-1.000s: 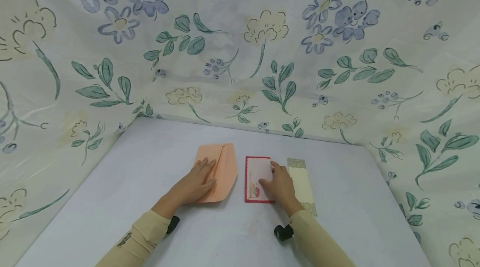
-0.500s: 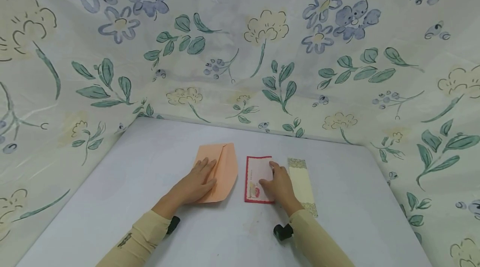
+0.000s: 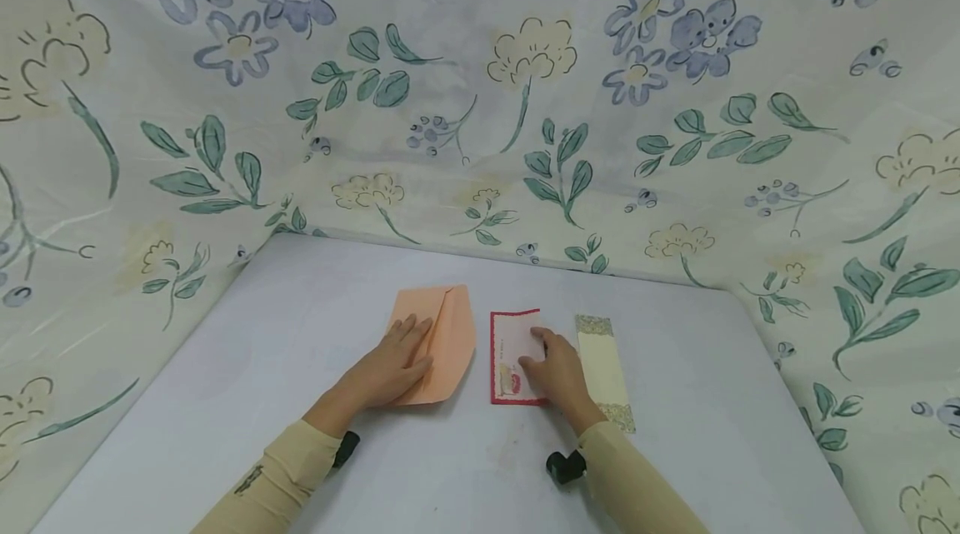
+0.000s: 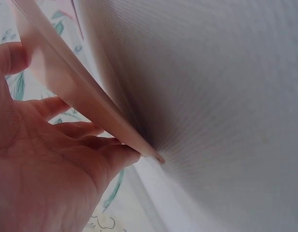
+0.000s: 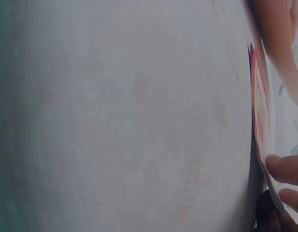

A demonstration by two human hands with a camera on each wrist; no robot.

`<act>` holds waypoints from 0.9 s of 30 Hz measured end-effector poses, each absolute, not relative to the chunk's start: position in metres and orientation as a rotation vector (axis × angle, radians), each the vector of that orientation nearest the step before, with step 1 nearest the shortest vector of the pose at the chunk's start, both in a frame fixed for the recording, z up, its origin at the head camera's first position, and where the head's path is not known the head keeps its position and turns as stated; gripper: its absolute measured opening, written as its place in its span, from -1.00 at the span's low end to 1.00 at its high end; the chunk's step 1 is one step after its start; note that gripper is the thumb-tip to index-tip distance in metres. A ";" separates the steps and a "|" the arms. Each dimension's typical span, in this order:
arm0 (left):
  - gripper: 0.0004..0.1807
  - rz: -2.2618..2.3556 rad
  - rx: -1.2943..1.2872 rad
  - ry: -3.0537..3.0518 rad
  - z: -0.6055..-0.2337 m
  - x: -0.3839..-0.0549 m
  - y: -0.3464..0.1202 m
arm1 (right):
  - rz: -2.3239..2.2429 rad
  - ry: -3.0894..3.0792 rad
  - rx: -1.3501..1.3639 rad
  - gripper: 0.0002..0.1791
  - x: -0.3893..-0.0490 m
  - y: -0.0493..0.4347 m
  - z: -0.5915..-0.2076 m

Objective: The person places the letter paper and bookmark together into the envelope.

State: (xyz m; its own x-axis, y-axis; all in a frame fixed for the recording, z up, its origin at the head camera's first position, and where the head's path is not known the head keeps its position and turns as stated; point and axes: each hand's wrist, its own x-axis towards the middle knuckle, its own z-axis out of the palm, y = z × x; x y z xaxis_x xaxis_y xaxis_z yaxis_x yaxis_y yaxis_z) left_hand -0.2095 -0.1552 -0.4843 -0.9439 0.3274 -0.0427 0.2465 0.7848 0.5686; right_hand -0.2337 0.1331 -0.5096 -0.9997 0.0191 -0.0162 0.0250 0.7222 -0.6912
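A peach envelope point(image 3: 450, 342) lies on the table, with a slanting flap along its right side. My left hand point(image 3: 393, 363) rests on it, fingers spread and nearly straight; in the left wrist view the fingertips touch the envelope point(image 4: 86, 92). To the right is a red-bordered greeting card point(image 3: 510, 351) with small print and a red picture near the bottom. My right hand point(image 3: 558, 363) grips its right edge, thumb and index finger over the face. The right wrist view shows fingertips on both sides of the card point(image 5: 261, 111). That hand hides the card's right side.
A narrow cream card point(image 3: 600, 359) with glittery bands at both ends lies just right of my right hand. All of it rests on a white table point(image 3: 450, 476). Behind stands a floral cloth backdrop point(image 3: 465, 101). Black camera mounts point(image 3: 566, 466) sit at the wrists.
My right index finger has shifted inward over the card's face, and the card's upper right part has risen slightly. My left hand and the envelope have stayed put.
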 end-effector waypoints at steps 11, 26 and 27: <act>-0.26 0.874 0.449 2.830 -0.483 -0.209 -0.154 | -1.284 2.940 0.007 -0.51 -0.231 0.136 -0.510; -0.28 0.851 0.444 2.844 -0.483 -0.209 -0.154 | -1.455 2.908 0.074 -0.49 -0.236 0.137 -0.506; -0.28 0.849 0.442 2.845 -0.483 -0.209 -0.154 | -1.465 2.906 0.073 -0.49 -0.237 0.137 -0.506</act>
State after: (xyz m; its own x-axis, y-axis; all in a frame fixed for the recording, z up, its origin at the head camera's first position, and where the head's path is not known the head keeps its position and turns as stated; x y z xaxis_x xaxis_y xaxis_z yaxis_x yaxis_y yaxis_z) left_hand -0.2092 -0.1544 -0.4833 -0.9470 0.3174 -0.0489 0.2386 0.7974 0.5542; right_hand -0.2367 0.1372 -0.5057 -0.9925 0.0911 0.0809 -0.0108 0.5953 -0.8035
